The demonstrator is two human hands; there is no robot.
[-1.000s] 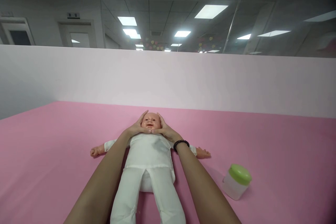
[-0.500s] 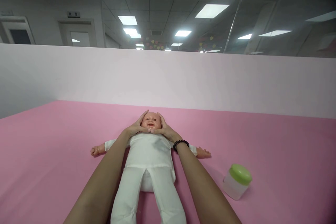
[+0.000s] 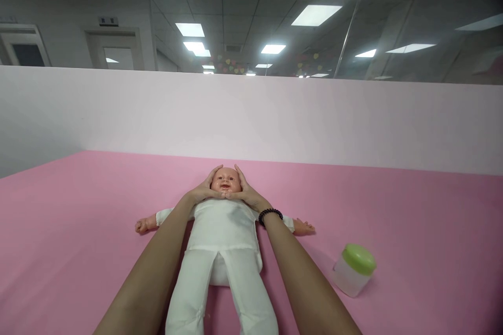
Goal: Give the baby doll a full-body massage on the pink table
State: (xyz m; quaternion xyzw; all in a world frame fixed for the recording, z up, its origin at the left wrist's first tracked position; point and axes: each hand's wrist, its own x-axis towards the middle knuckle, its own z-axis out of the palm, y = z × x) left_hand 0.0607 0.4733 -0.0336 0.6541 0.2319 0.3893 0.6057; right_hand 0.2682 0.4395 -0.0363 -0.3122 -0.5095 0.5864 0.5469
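Observation:
A baby doll (image 3: 223, 225) in white cloth clothing lies on its back on the pink surface, arms spread to both sides. My left hand (image 3: 203, 188) cups one side of the doll's head (image 3: 226, 179), its fingers curved up along the side. On the other side my right hand (image 3: 248, 191) does the same, with a black beaded bracelet (image 3: 270, 214) at the wrist. Both thumbs rest along the chin, their tips close together at the middle. The palms and the back of the head are hidden.
A clear jar (image 3: 348, 276) with a green lid (image 3: 359, 259) stands on the pink padded surface (image 3: 412, 220), to the right of my right forearm. Behind the doll rises a white wall panel (image 3: 251, 115). Beyond it are glass, doors and ceiling lights.
My right fingertips reach slightly higher beside the doll's head. Both hands otherwise keep their hold, and the doll and jar lie as before.

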